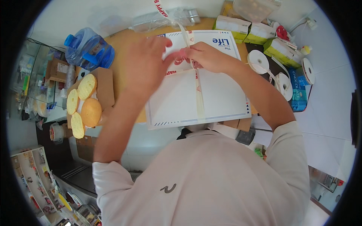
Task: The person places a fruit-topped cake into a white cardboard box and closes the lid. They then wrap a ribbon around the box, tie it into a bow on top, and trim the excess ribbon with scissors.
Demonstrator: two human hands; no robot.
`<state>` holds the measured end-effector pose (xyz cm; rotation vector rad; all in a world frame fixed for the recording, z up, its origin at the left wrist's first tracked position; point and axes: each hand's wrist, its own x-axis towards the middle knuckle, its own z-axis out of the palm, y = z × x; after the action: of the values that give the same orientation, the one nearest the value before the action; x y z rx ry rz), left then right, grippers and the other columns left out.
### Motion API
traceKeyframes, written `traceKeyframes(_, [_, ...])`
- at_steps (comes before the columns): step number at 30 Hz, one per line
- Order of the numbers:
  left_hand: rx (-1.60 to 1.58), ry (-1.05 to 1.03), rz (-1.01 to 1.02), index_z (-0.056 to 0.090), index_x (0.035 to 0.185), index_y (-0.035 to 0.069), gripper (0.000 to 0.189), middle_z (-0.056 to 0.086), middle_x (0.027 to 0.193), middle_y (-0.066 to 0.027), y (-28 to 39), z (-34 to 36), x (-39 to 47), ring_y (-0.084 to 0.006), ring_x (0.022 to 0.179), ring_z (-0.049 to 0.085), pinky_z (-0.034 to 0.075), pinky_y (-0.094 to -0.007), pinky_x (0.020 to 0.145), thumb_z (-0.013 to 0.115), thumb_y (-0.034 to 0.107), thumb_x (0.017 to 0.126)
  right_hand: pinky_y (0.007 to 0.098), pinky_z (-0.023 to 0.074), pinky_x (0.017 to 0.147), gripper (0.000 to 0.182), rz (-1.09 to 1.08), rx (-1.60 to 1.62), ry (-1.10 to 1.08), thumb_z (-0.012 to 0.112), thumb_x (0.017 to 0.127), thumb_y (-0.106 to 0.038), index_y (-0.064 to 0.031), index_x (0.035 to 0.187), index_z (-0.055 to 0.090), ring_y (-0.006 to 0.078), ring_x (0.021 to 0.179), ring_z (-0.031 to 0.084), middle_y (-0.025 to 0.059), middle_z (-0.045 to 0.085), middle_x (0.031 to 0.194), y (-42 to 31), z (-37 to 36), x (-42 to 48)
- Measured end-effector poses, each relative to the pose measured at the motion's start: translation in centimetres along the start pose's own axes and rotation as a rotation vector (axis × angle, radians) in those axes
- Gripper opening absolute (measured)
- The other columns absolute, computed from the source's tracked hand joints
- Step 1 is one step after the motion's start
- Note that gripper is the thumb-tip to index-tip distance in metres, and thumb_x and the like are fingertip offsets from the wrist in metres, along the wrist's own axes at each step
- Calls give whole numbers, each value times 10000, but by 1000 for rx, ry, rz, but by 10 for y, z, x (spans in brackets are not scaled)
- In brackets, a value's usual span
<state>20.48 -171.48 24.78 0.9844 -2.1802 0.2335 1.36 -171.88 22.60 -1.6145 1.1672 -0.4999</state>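
A large white cake box (172, 96) with blue print lies before me. A cream ribbon (200, 104) with red lettering runs down its lid and crosses another strand near the middle. My right hand (210, 56) pinches the ribbon just above that crossing, thumb and fingertips together. From there, one length of ribbon rises past the top of the view. My left hand (150, 62), blurred, hovers over the lid's left part. Its thumb reaches to my right fingertips and stands apart from the index finger; I see nothing between them. The other left fingers are partly hidden.
Round sponge cakes (91, 112) sit in a cardboard box (105, 87) at the left, below a blue water jug (90, 49). Ribbon spools (258, 60), green-white cartons (232, 26) and a blue chocolate package (298, 94) stand at the right. A plastic-wrapped roll (161, 21) lies along the wall.
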Motion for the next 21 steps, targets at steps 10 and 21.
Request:
traceKeyframes(10, [-102, -394, -246, 556, 780, 81, 208, 561, 642, -67, 8, 14, -37, -239, 635, 562, 437, -354, 544, 622, 275, 814, 214, 331, 562, 278, -25, 281, -55, 494, 926, -168, -30, 1152, 578, 70, 593, 357, -33, 419, 652, 9, 2, -5])
traceKeyframes(21, [-519, -674, -497, 627, 859, 33, 223, 602, 631, -81, 23, 10, 6, -186, 548, 545, 427, -311, 548, 547, 240, 879, 237, 388, 545, 283, -121, 455, 116, 542, 898, -97, -29, 1151, 433, 88, 584, 458, 29, 545, 713, 12, 6, -12])
